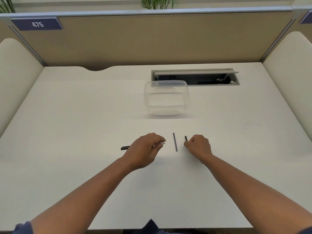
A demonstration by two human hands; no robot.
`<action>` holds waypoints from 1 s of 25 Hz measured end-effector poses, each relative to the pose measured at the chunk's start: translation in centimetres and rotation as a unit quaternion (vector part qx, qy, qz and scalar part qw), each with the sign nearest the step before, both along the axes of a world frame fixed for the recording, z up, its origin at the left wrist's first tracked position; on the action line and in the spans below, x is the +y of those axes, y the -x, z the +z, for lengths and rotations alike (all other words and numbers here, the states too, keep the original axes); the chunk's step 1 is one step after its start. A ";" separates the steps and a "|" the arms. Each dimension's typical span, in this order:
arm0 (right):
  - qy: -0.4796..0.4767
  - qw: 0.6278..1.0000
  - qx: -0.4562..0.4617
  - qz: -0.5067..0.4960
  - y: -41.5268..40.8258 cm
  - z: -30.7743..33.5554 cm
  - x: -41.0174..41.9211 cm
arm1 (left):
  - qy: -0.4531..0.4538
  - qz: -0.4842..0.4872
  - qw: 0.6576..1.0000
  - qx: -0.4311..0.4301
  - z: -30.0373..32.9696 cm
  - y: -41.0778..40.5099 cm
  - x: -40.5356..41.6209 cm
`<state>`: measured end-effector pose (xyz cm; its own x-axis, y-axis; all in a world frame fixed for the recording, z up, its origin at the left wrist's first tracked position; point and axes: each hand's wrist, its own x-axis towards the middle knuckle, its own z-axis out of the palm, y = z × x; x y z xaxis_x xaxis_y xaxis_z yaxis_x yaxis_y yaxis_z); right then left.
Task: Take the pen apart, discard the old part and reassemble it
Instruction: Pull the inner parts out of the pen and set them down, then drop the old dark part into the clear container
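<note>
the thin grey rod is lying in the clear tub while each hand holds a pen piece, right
Not quite. In the head view the thin grey rod lies on the desk between the left hand and right hand, well short of the clear tub. Each hand does hold a pen piece.

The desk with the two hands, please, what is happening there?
A person is working on a pen at a white desk. The left hand holds the pen body, whose black end sticks out to the left. The right hand pinches a small black piece. A thin grey rod, perhaps the refill, lies on the desk between the hands, touched by neither. Behind stands a clear plastic container, seemingly empty.
</note>
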<state>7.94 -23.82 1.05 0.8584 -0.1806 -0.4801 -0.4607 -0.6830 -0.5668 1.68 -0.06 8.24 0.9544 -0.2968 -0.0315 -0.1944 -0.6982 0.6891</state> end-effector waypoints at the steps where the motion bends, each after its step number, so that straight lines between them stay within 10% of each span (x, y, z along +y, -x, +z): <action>1: 0.002 1.000 0.002 0.001 -0.1 -0.1 0.1 | 0.002 0.001 1.000 0.002 -0.1 -0.1 0.0; 20: -0.123 0.988 -0.080 0.057 1.4 2.0 1.6 | 0.115 0.076 0.989 0.057 -0.8 -1.8 -0.5; 22: -0.172 0.977 -0.083 0.098 2.1 3.1 2.8 | 0.215 0.151 0.957 0.123 -0.4 -2.4 -0.9; 25: -0.234 0.960 -0.050 0.147 2.9 4.1 3.7 | 0.443 0.268 0.818 0.251 0.3 -3.5 -1.2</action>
<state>5.04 -20.17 5.17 0.8850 0.2916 -0.3629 -0.2149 -0.4355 -0.8742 5.17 -1.27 8.50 0.8872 0.0414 -0.4594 0.4394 0.2270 0.8691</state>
